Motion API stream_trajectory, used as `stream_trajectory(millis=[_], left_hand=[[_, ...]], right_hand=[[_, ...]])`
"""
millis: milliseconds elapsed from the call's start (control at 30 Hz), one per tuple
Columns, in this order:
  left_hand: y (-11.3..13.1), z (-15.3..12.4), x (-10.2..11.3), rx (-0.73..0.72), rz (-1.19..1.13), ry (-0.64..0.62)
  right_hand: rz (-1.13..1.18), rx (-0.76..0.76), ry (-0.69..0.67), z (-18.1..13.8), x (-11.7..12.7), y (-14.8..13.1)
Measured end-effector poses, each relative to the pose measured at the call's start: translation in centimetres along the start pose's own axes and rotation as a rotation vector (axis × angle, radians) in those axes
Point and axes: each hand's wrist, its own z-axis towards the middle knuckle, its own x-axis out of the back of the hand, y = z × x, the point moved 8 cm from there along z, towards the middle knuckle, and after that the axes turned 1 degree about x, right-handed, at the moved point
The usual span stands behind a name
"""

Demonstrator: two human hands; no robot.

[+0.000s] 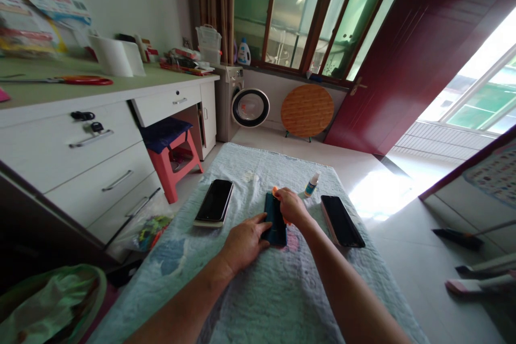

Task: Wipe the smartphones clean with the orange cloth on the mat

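Note:
A dark blue phone [276, 226] lies on the cloth-covered table in front of me. My left hand [246, 241] holds it at its left edge, with the fingers reaching onto the phone and the thumb near its lower end. My right hand [292, 205] is closed round an orange cloth [275, 191], pressed to the upper part of the phone. Most of the cloth is hidden under the fingers. A small spray bottle [312, 185] stands just beyond my right hand. One black-screened phone [216, 200] lies to the left on a pale box, another phone [342, 221] to the right.
A pale green quilted cloth [258, 166] covers the table. On the left stand a red stool [177, 156], a white desk [92, 156] and a bin [97, 285]. Farther back are a washing machine with its door [250, 107] open, a round wooden tabletop [307, 110] and a red door [387, 59].

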Motion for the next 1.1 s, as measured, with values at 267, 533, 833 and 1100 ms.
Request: stream_trajectory(millis=[267,533,833,1100], left_hand=[[-0.1,-0.1,0.1,0.001,0.012,0.012],[0.1,-0.2,0.1,0.025,0.018,0.028],[0.2,-0.3,0.1,0.028,0.022,0.048],[0.5,-0.4,0.3,0.044,0.026,0.013]], right_hand=[[-0.061,0.046,-0.064,1.5,-0.5,-2.5],[-0.076,0.108,-0.111,2.1,-0.9,-3.2],[-0.109,0.024,-0.084,1.1,0.4,0.0],[-0.175,-0.094,-0.076,0.6,0.8,1.1]])
